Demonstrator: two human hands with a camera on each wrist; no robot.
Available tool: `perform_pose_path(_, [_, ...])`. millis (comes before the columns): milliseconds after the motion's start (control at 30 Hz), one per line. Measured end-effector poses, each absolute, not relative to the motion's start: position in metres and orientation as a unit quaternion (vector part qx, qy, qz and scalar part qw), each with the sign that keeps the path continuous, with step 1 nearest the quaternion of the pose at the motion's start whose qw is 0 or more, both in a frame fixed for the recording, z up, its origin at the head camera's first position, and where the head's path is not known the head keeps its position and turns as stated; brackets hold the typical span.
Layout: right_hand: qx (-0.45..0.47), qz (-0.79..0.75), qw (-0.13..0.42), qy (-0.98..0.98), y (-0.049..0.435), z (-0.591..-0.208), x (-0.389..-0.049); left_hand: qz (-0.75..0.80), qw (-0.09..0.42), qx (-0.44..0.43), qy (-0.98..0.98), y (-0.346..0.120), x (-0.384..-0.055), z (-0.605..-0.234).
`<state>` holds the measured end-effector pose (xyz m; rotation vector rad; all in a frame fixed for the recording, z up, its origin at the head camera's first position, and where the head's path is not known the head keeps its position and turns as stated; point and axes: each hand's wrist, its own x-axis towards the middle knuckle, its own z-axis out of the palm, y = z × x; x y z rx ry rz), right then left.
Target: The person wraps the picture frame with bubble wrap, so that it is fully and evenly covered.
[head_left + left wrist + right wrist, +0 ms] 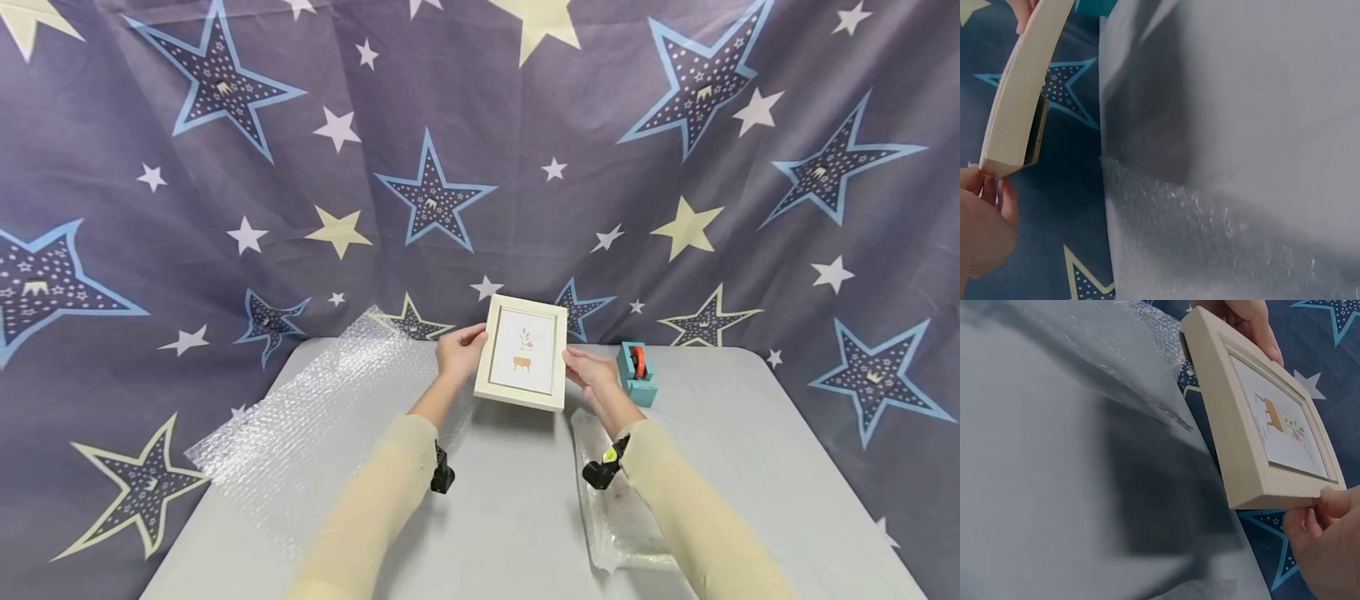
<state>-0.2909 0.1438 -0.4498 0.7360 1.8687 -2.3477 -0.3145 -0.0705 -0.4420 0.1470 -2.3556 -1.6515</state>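
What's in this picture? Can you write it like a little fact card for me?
Held up: cream picture frame with a plant print inside
Left hand: holds the frame's left side
Right hand: holds the frame's right side
Table, left: bubble wrap sheet
Table, right: teal tape dispenser; clear plastic package, contents unclear
Behind: star-patterned cloth

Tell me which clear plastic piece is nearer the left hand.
The bubble wrap sheet, spread out on the left; the smaller plastic bundle lies nearer the right hand.
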Motion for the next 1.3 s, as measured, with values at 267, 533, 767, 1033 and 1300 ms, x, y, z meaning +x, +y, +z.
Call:
perform_pose_path(267, [0.22,-0.772,0.031,0.595,0.136,-0.443,-0.292,-0.593,0.138,0.062,-0.791,-0.085,-0.31,-0.434])
perform_pose_path(533, [0.189,-0.759,0.049,0.621,0.118,-0.435,-0.291,-0.63,0.117,0.107,-0.76,-0.107,-0.301,-0.435])
perform_pose_path(767, [0.16,-0.757,0.074,0.629,0.096,-0.438,-0.279,-0.637,0.1,0.114,-0.756,-0.136,-0.282,-0.441])
perform_pose_path(1033, [0.134,-0.764,0.102,0.623,0.055,-0.438,-0.266,-0.631,0.115,0.115,-0.759,-0.181,-0.26,-0.451])
perform_pose_path(1300, [0.102,-0.764,0.118,0.626,0.012,-0.439,-0.257,-0.646,0.1,0.148,-0.743,-0.229,-0.241,-0.45])
